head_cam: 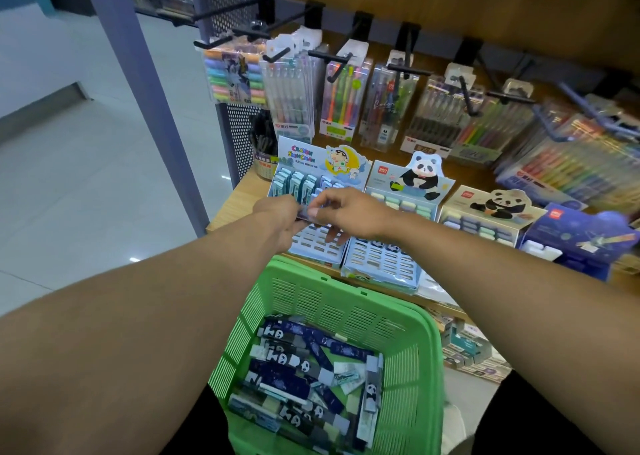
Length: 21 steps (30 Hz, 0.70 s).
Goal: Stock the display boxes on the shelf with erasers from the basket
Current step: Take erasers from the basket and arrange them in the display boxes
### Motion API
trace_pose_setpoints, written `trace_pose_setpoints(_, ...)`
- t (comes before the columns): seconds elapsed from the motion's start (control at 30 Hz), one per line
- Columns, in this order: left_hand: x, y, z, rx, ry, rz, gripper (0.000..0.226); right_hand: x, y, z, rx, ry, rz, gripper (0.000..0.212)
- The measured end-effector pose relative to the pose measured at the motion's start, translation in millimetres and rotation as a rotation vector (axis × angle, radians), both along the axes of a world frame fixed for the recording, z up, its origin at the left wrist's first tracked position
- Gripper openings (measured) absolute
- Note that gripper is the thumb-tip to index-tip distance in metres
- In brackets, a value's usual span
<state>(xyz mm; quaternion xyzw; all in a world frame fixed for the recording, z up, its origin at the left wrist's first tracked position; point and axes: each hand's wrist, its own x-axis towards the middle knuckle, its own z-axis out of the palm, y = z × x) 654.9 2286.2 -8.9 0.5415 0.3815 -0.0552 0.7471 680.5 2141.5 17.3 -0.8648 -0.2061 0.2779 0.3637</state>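
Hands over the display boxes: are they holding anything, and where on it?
Both hands pinch one dark-wrapped eraser between them: left hand on its left end, right hand on its right end, above the Crayon Shinchan display box.

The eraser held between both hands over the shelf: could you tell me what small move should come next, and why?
Probably lower the eraser, pinched by the left hand and right hand, into the blue display box directly beneath, whose front slots look empty.

Head view, looking down (close), shelf [221,212] ahead

Green plastic basket [398,319], wooden shelf [230,205].
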Motion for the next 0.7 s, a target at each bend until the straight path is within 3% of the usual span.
trace_pose_setpoints(0.17,-4,-8,8,-0.077,-0.037,-0.092,0.017,-1,-16,5,0.201,0.250,-0.311,0.026)
trace_pose_setpoints(0.47,-11,-39,12,-0.047,-0.067,-0.434,0.032,10,-75,26,0.343,0.278,-0.555,0.019)
trace_pose_setpoints(0.57,-13,-52,11,-0.010,-0.075,-0.512,0.032,10,-94,23,0.412,0.288,-0.636,0.025)
trace_pose_setpoints(0.7,-16,-70,13,0.028,-0.102,-0.594,0.028,7,-118,24,0.424,0.269,-0.645,0.015)
